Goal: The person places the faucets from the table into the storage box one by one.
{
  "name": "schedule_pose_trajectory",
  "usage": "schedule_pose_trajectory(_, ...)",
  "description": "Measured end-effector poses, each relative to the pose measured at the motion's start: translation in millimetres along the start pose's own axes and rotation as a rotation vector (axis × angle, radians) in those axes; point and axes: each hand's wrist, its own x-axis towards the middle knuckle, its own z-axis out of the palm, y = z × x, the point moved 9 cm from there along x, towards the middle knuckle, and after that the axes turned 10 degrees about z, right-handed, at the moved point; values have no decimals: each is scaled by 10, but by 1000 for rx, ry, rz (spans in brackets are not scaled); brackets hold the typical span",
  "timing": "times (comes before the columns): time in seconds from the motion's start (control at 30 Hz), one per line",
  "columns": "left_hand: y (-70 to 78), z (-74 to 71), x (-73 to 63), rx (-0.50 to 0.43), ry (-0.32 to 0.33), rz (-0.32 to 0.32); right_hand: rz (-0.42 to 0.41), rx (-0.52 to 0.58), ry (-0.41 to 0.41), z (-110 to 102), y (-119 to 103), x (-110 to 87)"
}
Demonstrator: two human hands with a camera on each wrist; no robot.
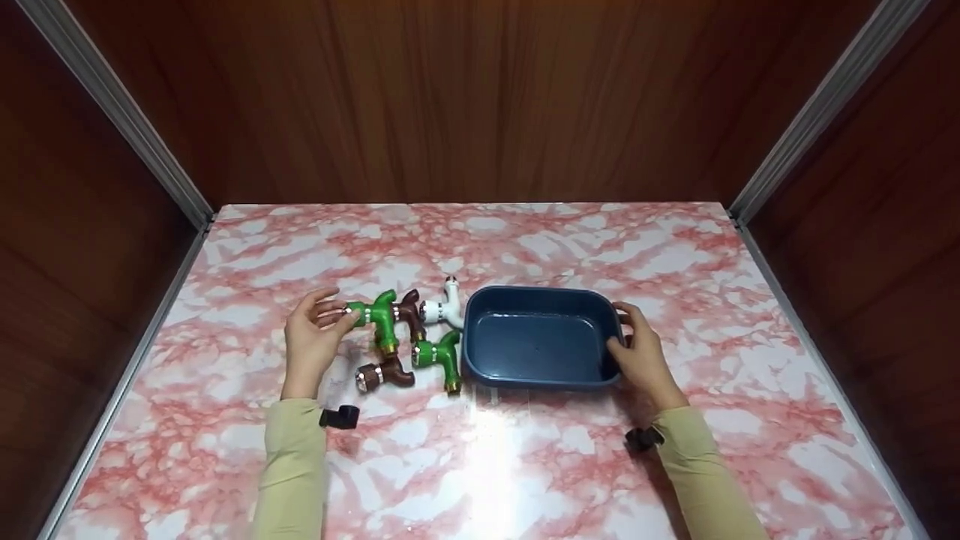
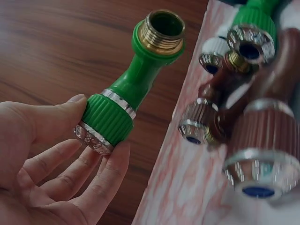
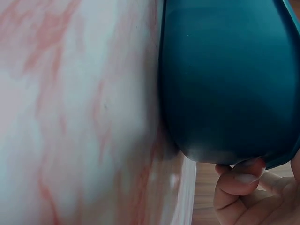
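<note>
Blue box (image 1: 534, 345) mid-frame, table (image 1: 637, 247) beyond its far edge. Right hand (image 1: 643, 356) grips box; left hand (image 1: 311, 337) pinches green tap (image 1: 382, 309). Count: 2 green, 2 brown taps (image 1: 394, 371), 1 white tap (image 1: 450, 306).

Enclosed booth (image 1: 838, 82), wood-grain walls (image 1: 480, 97), marbled tabletop (image 1: 637, 247)

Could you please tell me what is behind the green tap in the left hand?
In the head view, a brown tap shows partly behind the green tap. Its brass end is visible; its left part is covered and cannot be seen there.
</note>
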Motion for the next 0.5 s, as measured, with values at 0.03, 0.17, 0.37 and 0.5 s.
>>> schedule_pose_trajectory(0.03,16,20,1,-6,-2,1,-2,2,-3,0,-1,-1)
schedule_pose_trajectory(0.17,58,107,16,-52,-9,15,-14,25,-5,-6,-1,3)
schedule_pose_trajectory(0.37,-48,240,48,-111,-26,24,-16,26,-12,3,-13,-3)
schedule_pose_trajectory(0.5,-171,317,65,-120,-22,24,-23,43,-14,-16,-116,-53)
